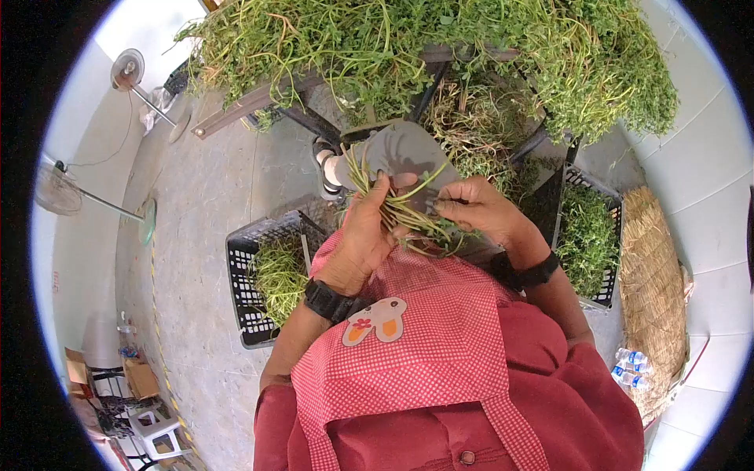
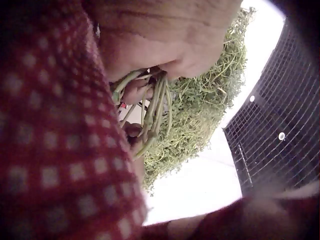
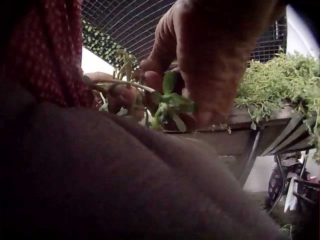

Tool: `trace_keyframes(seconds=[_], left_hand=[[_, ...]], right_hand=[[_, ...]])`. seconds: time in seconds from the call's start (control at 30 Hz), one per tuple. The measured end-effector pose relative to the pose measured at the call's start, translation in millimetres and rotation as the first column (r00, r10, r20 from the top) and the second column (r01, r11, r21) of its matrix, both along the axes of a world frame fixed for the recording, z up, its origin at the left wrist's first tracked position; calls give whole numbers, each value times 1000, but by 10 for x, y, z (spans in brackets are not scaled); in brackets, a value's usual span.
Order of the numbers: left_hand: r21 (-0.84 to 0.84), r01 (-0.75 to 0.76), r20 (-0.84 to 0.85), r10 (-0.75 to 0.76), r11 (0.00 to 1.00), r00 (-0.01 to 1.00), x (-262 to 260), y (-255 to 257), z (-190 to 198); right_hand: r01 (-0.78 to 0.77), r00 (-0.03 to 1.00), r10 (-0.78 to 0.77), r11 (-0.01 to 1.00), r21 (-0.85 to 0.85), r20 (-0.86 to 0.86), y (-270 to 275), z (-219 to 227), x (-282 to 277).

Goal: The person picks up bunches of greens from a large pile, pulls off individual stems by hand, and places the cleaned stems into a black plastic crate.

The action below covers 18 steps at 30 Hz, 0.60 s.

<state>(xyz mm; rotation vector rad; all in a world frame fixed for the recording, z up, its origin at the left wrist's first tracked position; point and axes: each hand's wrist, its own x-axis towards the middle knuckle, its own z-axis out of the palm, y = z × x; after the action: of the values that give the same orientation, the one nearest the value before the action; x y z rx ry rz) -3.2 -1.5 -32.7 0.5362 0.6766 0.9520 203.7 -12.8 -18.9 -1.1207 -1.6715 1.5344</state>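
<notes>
A bundle of green leafy stems [image 1: 397,212] lies across the left palm in the head view, over the lap. My left hand [image 1: 369,228] grips it, thumb on top; the left wrist view shows stems [image 2: 159,107] sticking out below the hand. To the right of the bundle is my right hand [image 1: 483,210], fingers bent and fingertips drawn together at the stems. Close up in the right wrist view, a leafy sprig [image 3: 172,102] hangs by those fingers, which pinch at its stem. Part of the bundle is hidden behind the hands.
Ahead, a tabletop carries a large heap of greens [image 1: 440,39], with more plant material [image 1: 479,118] underneath. Black crates stand left [image 1: 243,306] and right [image 1: 613,290], both holding greens. A rolled straw mat [image 1: 652,298] and water bottles [image 1: 631,369] lie far right; fans [image 1: 127,69] stand left.
</notes>
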Motion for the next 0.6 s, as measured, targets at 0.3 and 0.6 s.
trace_keyframes(seconds=[0.3,0.6], left_hand=[[-44,10,-11,-10,999,1000,-11,14,8],[-98,-97,10,99,990,995,-136,77,-169]], right_hand=[[232,959,-223,972,31,-177,-2,-3,-164],[330,719,-624,694,640,306,221,-94,124]])
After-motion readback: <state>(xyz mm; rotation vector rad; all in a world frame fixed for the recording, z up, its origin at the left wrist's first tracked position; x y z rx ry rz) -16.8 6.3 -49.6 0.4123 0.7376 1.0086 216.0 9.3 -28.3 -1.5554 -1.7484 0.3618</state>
